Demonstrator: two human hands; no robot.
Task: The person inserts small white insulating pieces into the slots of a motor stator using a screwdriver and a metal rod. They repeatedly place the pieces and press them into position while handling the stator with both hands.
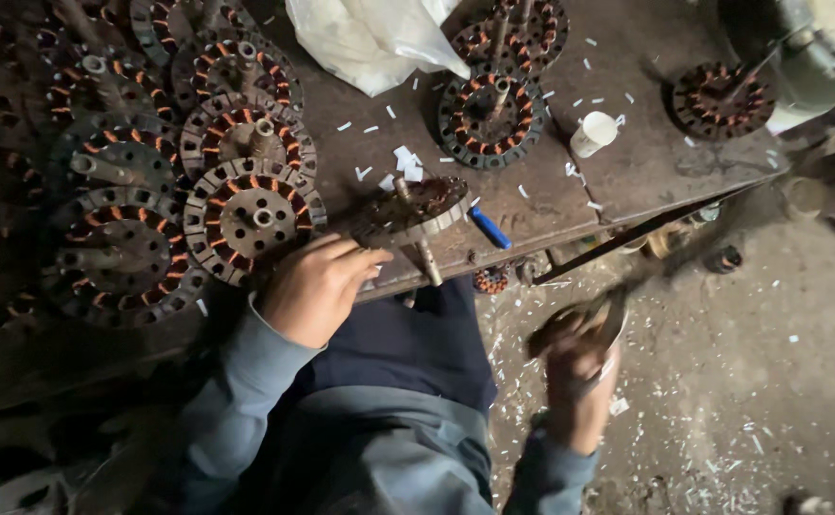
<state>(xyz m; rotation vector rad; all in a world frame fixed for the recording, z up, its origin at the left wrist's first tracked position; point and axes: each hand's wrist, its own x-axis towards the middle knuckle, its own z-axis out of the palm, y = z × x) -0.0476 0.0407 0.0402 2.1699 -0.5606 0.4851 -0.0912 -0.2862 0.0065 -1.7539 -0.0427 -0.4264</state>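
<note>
My left hand (317, 286) rests at the workbench's front edge, fingers gripping the rim of a tilted round motor stator (412, 212) with copper windings and a steel shaft. My right hand (575, 372), blurred by motion, is below the bench edge over the floor, closed around a dark metal tool (600, 324) that looks like pliers or snips. A blue pen-like stick (490, 229) lies just right of the stator.
Several wound stators are stacked at the left (246, 212) and lie further back (490, 119) (721, 100) on the brown workbench (627, 162). A white plastic bag (370, 38), a white cup (593, 133) and white paper scraps lie about. The dusty floor (751, 401) is at the right.
</note>
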